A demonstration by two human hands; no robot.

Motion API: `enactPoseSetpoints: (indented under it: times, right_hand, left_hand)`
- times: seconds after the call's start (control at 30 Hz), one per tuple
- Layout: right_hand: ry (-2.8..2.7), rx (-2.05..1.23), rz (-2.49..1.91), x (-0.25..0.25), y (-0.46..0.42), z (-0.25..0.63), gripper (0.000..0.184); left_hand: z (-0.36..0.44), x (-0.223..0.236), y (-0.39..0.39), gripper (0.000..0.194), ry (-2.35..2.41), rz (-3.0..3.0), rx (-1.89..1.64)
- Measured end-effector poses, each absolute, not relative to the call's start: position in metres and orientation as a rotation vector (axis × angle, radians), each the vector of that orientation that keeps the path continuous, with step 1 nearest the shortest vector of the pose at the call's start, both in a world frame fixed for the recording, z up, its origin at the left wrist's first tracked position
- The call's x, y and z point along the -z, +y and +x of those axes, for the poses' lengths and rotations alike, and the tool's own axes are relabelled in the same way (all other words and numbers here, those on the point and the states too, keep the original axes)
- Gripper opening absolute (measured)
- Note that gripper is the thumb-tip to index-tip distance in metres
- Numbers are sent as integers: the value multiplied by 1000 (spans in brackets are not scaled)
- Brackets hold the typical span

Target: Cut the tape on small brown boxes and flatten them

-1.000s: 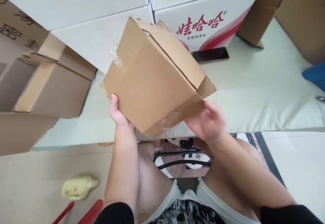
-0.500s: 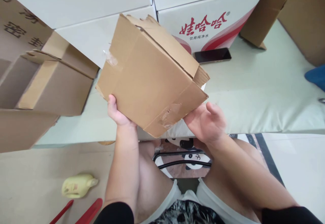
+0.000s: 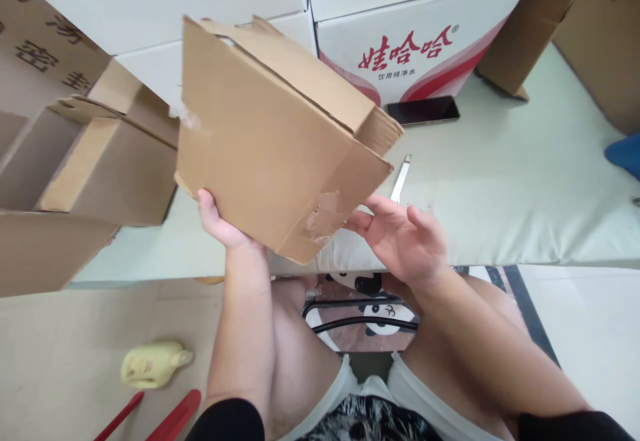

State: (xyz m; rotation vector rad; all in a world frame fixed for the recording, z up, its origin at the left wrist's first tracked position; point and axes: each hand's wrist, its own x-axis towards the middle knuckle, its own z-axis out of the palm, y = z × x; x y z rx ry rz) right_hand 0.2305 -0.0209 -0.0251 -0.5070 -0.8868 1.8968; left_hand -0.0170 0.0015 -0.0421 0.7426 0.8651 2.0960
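Note:
A brown cardboard box [image 3: 265,141] is held up, tilted, over the pale green covered surface. My left hand [image 3: 223,224] grips its lower left edge, the thumb on the near face and the fingers hidden beneath. Close to the box's lower right corner is my right hand [image 3: 403,238], palm up with thumb and fingers apart; whether its fingertips touch the box I cannot tell. Torn clear tape clings to the box at two spots, and flaps stick out at its right end. A small white-handled tool [image 3: 401,180] lies on the surface just beyond my right hand.
White cartons [image 3: 425,48] with red print are stacked at the back, a black phone [image 3: 423,110] lying before them. Open cardboard boxes [image 3: 115,168] stand at left, another narrow one [image 3: 530,31] at right. A yellow bottle [image 3: 155,364] lies on the floor.
The box has shifted left and tilted with my left hand, away from my right hand. My right hand has opened off the box's corner, and the white-handled tool has come into view.

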Motion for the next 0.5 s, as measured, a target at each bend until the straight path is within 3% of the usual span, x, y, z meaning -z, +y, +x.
enactPoseSetpoints:
  times: [0.17,0.37,0.5]
  right_hand:
    - [-887,-1971,-521,27,-22,229,51]
    - [-971,-1956,-674,23,-29,227,74]
    - [-980,-1945,-664,22,-30,225,79]
  left_hand:
    - [-16,45,2,46,855,737,-2081]
    - [-3,44,1,46,798,721,-2003]
    - [-3,44,1,44,773,705,-1999]
